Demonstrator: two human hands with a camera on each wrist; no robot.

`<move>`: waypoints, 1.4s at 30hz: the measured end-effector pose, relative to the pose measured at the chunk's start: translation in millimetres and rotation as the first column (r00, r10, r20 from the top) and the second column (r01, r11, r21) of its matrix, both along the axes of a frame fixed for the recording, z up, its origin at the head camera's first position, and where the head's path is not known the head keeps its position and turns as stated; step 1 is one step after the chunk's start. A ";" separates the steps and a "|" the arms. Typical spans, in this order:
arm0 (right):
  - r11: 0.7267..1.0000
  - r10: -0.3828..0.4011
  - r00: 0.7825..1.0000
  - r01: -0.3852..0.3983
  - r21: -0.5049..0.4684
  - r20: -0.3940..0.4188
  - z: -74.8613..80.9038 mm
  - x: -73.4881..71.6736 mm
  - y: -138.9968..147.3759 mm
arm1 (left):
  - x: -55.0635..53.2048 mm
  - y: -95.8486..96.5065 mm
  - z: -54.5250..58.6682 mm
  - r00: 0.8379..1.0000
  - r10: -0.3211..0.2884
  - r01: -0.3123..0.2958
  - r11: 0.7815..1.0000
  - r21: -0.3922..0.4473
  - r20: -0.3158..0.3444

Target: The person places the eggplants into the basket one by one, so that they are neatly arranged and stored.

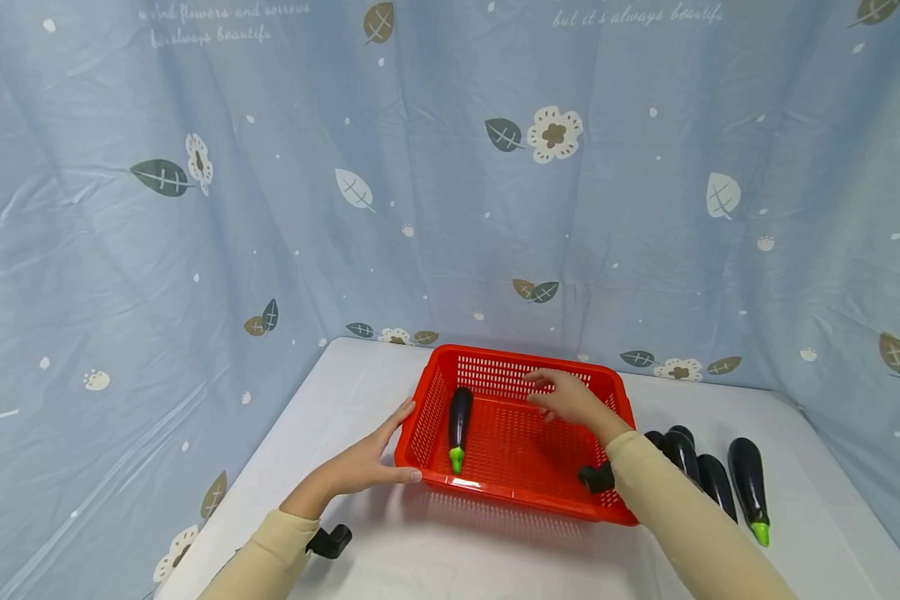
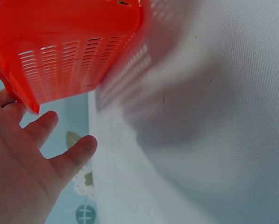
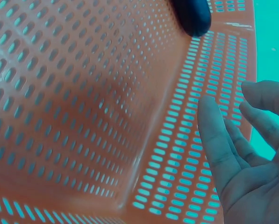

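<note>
A red plastic basket (image 1: 525,492) with slotted walls stands on the white table, and one dark eggplant (image 1: 460,421) with a green stem lies along its left side. My left hand (image 1: 367,462) rests against the basket's left front corner, fingers spread along the rim; the left wrist view shows them at the red edge. Over the basket's right half hovers my right hand (image 1: 570,398), its fingers loosely bent and holding nothing. From the right wrist view, that hand (image 3: 251,154) is beside the slotted wall, and the eggplant's dark end (image 3: 195,18) shows at the top.
Several more eggplants lie on the table right of the basket, partly hidden by my right sleeve (image 1: 682,508). The rightmost eggplant (image 1: 748,483) lies a little apart. Behind and to the left hangs a blue patterned curtain (image 1: 450,208), close along the table's back edge.
</note>
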State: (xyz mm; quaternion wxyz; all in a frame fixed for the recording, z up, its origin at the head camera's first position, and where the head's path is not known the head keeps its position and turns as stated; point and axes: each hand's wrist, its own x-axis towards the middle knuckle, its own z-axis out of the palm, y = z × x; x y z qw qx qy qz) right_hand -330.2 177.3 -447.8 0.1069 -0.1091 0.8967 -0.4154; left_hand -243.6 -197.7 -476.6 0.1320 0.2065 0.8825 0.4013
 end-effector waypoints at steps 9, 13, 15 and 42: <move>1.000 0.002 1.000 -0.002 0.017 -0.026 4.0 -0.9 14.9 | -0.2 0.1 1.4 1.000 -0.004 0.004 1.000 0.013 0.005; 1.000 -0.004 1.000 0.005 0.021 -0.025 6.1 -1.6 21.7 | -0.1 0.5 1.2 1.000 0.000 0.000 1.000 0.014 0.014; 1.000 0.007 1.000 -0.006 0.024 -0.029 8.1 -1.1 25.0 | -0.3 0.3 0.7 1.000 0.004 -0.005 1.000 0.014 0.017; 1.000 -0.014 0.998 0.015 0.015 -0.066 26.2 6.1 54.6 | -0.3 -0.2 -2.3 1.000 -0.001 0.001 1.000 0.031 0.013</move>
